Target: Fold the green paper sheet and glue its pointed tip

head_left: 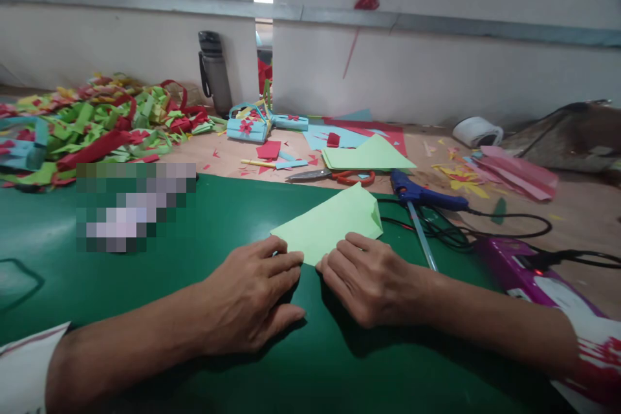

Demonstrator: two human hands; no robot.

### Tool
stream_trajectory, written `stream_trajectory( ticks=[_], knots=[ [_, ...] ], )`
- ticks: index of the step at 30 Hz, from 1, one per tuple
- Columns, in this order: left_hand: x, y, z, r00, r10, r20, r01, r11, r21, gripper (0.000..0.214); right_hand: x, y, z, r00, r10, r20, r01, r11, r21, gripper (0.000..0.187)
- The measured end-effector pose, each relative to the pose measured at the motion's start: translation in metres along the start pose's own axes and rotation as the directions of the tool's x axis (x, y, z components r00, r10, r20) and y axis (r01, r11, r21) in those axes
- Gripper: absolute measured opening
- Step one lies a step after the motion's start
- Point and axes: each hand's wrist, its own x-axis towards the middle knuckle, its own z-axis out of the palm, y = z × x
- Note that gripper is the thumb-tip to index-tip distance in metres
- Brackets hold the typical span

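- Pale-green folded paper sheet, on smooth green tabletop.
- Left hand: thumb spread wide, fingers touching paper.
- Right hand: fingers curled at near edge; grip unclear.

The paper is light green (a bit like a lime). It lies on the dark green table top, just off the middle of the view, toward 5 o'clock. Its sides slant. One corner points to about 1 o'clock and another to 9 o'clock. At 3 o'clock, its end has a small bent fold.
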Motion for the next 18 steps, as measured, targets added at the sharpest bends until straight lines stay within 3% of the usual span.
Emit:
stream_trajectory(
  ticks=[8,18],
  knots=[
    [0.002,-0.001,0.001,0.996,-0.086,-0.032,0.082,0.990,-0.113,0.022,0.013,0.005,0.007,0.995,-0.098,-0.006,0.098,0.995,0.014,0.018],
    [0.001,-0.003,0.004,0.995,-0.083,-0.049,0.080,0.996,-0.049,0.022,0.005,0.005,0.002,0.995,-0.097,0.007,0.096,0.994,0.047,0.021]
  ],
)
